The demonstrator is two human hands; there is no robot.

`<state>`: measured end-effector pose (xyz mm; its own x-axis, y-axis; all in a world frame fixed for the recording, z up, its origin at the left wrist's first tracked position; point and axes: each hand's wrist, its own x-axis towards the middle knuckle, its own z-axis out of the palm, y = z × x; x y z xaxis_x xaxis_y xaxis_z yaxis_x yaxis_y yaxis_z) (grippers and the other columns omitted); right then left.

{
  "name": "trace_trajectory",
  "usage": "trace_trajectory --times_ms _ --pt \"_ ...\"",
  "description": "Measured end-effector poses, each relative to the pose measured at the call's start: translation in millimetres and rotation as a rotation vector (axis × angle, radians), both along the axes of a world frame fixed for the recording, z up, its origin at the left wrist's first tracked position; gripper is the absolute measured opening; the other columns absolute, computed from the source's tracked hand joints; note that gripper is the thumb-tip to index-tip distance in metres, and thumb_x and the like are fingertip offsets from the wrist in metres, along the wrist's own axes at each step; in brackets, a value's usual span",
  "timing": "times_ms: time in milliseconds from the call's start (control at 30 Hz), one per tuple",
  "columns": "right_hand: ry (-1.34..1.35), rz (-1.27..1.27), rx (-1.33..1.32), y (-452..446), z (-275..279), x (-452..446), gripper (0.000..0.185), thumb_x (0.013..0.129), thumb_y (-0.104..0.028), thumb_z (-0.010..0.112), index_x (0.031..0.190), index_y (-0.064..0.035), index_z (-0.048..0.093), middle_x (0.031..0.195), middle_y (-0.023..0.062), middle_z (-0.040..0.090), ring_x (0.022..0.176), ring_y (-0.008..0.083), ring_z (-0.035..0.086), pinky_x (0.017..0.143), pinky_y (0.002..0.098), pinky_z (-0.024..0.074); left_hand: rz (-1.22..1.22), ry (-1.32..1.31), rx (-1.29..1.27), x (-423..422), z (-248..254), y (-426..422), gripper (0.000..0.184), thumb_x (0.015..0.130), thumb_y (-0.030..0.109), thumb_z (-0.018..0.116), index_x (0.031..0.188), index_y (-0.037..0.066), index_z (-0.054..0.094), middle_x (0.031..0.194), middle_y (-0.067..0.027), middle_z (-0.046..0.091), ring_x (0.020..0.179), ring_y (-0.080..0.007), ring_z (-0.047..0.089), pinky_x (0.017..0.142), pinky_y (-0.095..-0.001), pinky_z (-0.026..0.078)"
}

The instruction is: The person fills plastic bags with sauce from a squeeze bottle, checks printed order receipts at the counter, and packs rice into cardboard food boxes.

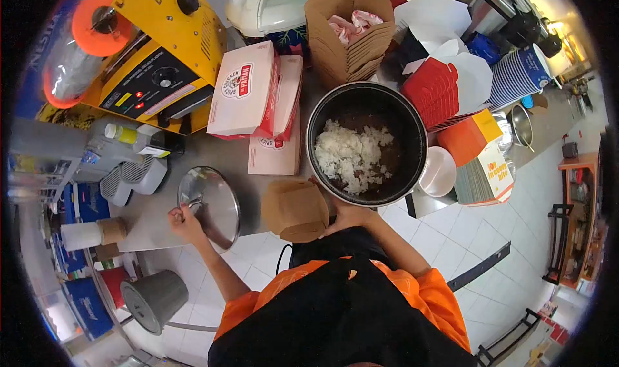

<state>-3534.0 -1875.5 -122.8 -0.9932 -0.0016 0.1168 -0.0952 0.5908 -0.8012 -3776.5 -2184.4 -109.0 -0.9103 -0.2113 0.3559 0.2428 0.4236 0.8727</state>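
Observation:
My right hand grips the right side of a brown cardboard food box at the counter's front edge. Just above that hand stands a black-lined pot, with white cooked rice heaped mostly on its left side. My left hand is closed at the left rim of a round shiny metal lid or tray. By its fingertips shows a small metal piece, perhaps a spoon or a handle; what the fingers hold is not clear.
Spicy-chicken boxes are stacked behind, beside a yellow cup-sealing machine. Nested brown boxes, red boxes, a white bowl and blue paper cups surround the pot. A grey bin stands on the floor at left.

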Motion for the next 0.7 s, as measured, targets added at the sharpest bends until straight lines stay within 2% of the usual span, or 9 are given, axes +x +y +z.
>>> trace_trajectory --times_ms 33,100,200,333,433,500,533,633,700 --pt "-0.003 -0.006 0.011 0 -4 1 0.115 0.047 -0.052 0.075 0.130 0.0017 0.016 0.131 0.0251 0.024 0.122 0.0342 0.026 0.101 0.0388 0.0212 0.008 0.024 -0.118 -7 -9 2 0.024 0.077 0.009 0.060 0.065 0.004 0.040 0.058 0.0010 0.042 0.053 -0.0068 0.040 0.048 -0.0209 0.032" --pt "-0.006 -0.015 0.036 -2 -10 2 0.115 0.047 -0.054 0.074 0.130 0.0016 0.017 0.131 0.0258 0.024 0.121 0.0345 0.028 0.101 0.0387 0.0222 -0.008 0.072 -0.105 -14 -22 12 0.026 0.077 0.012 0.061 0.064 0.004 0.040 0.057 0.0008 0.042 0.051 -0.0062 0.039 0.046 -0.0207 0.030" --pt "-0.317 0.000 -0.079 4 10 15 0.112 0.048 -0.049 0.075 0.130 0.0019 0.018 0.133 0.0223 0.024 0.124 0.0321 0.024 0.103 0.0372 0.0189 -0.016 0.061 -0.101 -23 -35 21 0.027 0.077 0.014 0.062 0.064 0.004 0.040 0.057 0.0002 0.043 0.051 -0.0064 0.039 0.046 -0.0209 0.031" --pt "-0.298 -0.048 -0.155 29 17 52 0.086 0.058 -0.038 0.075 0.124 -0.0004 0.035 0.128 0.0195 0.035 0.118 0.0295 0.034 0.099 0.0346 0.0258 0.020 0.081 -0.198 -26 -38 32 0.026 0.077 0.015 0.062 0.064 0.004 0.042 0.057 0.0000 0.045 0.051 -0.0067 0.040 0.048 -0.0205 0.033" --pt "-0.261 -0.263 -0.390 46 20 81 0.058 0.064 -0.025 0.072 0.111 -0.0012 0.050 0.118 0.0185 0.046 0.109 0.0299 0.044 0.093 0.0330 0.0329 0.030 0.104 -0.174 -31 -50 37 0.026 0.077 0.017 0.062 0.065 0.004 0.043 0.057 -0.0022 0.045 0.051 -0.0099 0.041 0.048 -0.0216 0.035" --pt "-0.300 -0.322 -0.328 61 35 96 0.048 0.066 -0.019 0.070 0.107 -0.0008 0.052 0.113 0.0166 0.051 0.104 0.0287 0.048 0.090 0.0328 0.0354 0.061 0.057 -0.318 -33 -52 34 0.024 0.078 0.019 0.060 0.068 0.003 0.045 0.061 -0.0050 0.047 0.056 -0.0144 0.044 0.053 -0.0252 0.037" --pt "-0.313 -0.348 -0.295 69 42 101 0.043 0.067 -0.016 0.069 0.105 -0.0006 0.054 0.110 0.0156 0.053 0.102 0.0281 0.050 0.089 0.0327 0.0367 0.082 0.037 -0.388 -34 -45 37 0.024 0.078 0.019 0.060 0.070 0.002 0.046 0.063 -0.0064 0.048 0.058 -0.0166 0.046 0.055 -0.0271 0.038" --pt "-0.175 -0.698 -0.284 79 41 117 0.023 0.074 -0.007 0.059 0.096 0.0008 0.056 0.094 0.0122 0.058 0.090 0.0216 0.054 0.083 0.0310 0.0399 0.327 0.393 -0.722 -42 1 67 0.022 0.079 0.021 0.058 0.079 0.001 0.050 0.076 -0.0104 0.051 0.073 -0.0229 0.048 0.066 -0.0334 0.038" --pt "-0.041 -0.966 -0.435 84 36 121 0.020 0.077 -0.003 0.054 0.097 0.0002 0.054 0.091 0.0099 0.056 0.087 0.0184 0.053 0.081 0.0291 0.0404 0.119 0.564 -0.487 -49 76 116 0.019 0.079 0.016 0.057 0.087 0.000 0.051 0.087 -0.0117 0.052 0.085 -0.0245 0.048 0.076 -0.0360 0.036"
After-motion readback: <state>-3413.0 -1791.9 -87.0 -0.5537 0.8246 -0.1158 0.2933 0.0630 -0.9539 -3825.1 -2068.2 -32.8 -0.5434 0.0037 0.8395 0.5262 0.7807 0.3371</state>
